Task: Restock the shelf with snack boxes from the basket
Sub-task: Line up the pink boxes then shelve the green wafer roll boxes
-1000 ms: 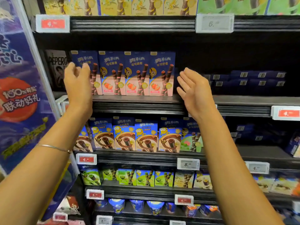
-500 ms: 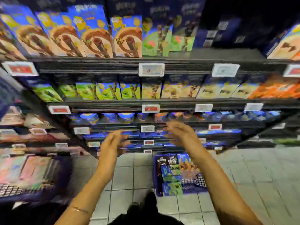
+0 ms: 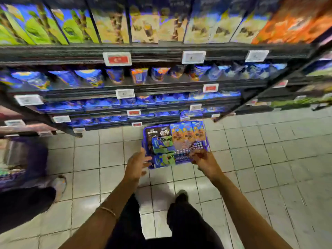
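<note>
Our basket [image 3: 189, 150] on the floor [image 3: 269, 159] below the shelf [image 3: 161, 49], boxes [image 3: 187, 133] inside — our left hand [image 3: 137, 164] open beside its left rim, right hand [image 3: 205, 163] loosely curled over its near corner, both empty

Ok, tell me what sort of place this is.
Most likely a supermarket aisle: shelves of snack boxes, price tags along the shelf edges, and a blue basket of boxes on the tiled floor.

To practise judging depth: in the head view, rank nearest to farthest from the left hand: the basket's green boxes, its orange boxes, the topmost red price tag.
1. Green boxes, near side of the basket, beside the left hand.
2. Orange boxes, its far side.
3. Topmost red price tag, up on the shelf.
</note>
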### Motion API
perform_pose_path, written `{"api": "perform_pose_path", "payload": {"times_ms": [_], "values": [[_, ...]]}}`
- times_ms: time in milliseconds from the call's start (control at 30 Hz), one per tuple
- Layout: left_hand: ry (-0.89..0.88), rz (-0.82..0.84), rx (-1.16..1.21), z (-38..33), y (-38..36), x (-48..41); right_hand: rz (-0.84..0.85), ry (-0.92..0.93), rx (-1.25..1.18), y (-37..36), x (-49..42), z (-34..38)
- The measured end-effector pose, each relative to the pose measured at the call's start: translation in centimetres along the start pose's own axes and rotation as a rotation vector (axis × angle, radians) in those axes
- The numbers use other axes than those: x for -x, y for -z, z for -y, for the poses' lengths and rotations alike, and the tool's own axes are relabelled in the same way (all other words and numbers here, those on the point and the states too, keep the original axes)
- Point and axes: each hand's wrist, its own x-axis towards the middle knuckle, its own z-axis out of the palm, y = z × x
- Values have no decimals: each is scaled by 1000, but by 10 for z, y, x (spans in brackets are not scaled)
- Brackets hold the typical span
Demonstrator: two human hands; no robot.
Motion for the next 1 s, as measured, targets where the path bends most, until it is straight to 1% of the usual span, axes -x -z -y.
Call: {"api": "perform_pose_path", "payload": {"times_ms": [67,167,333,467,567,667,700,733,800,867,933,1000], "values": [[-16,-27,-2,14,-21,-14,46,59,131,6,-36,-29],[7,-69,15,46,-51,-56,106,32,221,-4,-108,-82],[95,-111,111,110,-81,-162,217,116,363,-68,-242,-160],[90,-105,168,152,-84,-264,262,278,559,-126,-348,-207],[6,-132,218,170,-77,-331,230,428,712,-155,-419,-229],[-86,-191,269,178,-73,-375,268,572,986,-171,-466,-242],[-105,-209,296,180,-74,-384,272,630,1038,-175,-475,-246],[-117,-210,320,179,-76,-390,264,694,1039,-177,-482,-251],[-134,-155,374,174,-84,-394,266,817,927,-178,-491,-258],[-200,-118,369,166,-95,-387,314,861,817,-178,-490,-260],[-264,-189,326,161,-106,-378,324,870,775,-174,-483,-260],[-246,-264,331,170,-113,-369,313,868,756,-169,-472,-260]]}}
